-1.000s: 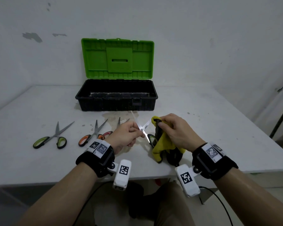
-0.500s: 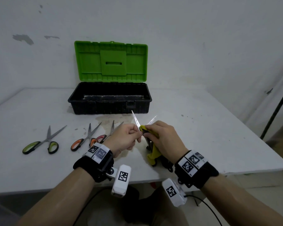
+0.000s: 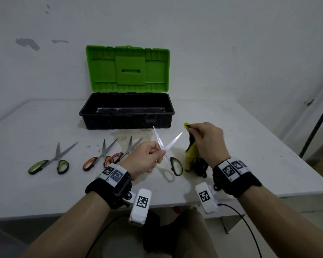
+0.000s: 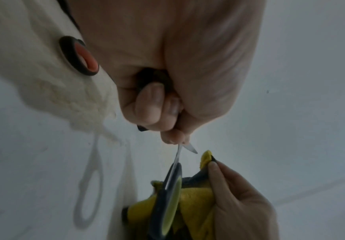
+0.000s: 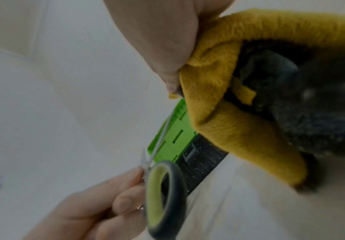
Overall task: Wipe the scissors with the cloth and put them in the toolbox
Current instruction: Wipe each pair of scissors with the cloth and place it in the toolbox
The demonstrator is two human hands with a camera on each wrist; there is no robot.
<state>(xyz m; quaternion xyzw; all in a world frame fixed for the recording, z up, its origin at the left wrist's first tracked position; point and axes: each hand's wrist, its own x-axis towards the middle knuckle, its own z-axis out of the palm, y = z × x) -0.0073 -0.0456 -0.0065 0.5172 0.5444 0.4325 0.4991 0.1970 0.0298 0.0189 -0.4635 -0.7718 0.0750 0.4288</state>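
My left hand (image 3: 147, 157) pinches a pair of green-handled scissors (image 3: 171, 146) near the pivot, blades spread and pointing up and away, one handle loop (image 3: 176, 165) hanging down. The same scissors (image 4: 170, 191) (image 5: 165, 199) show in both wrist views. My right hand (image 3: 207, 140) grips a yellow and dark grey cloth (image 3: 191, 157) (image 5: 239, 97), held a little to the right of the blades and apart from them. The black toolbox (image 3: 127, 121) stands behind with its green lid (image 3: 128, 68) up.
Three more pairs of scissors lie in a row on the white table (image 3: 26, 192): green-handled (image 3: 50, 162) at left, orange-handled (image 3: 99, 159), and pink-handled (image 3: 127, 151) partly behind my left hand. A dark pole (image 3: 315, 127) leans at the right edge.
My right hand has drawn the cloth up off the blades and away to the right. The left hand keeps its hold on the scissors, whose blades now stand bare.
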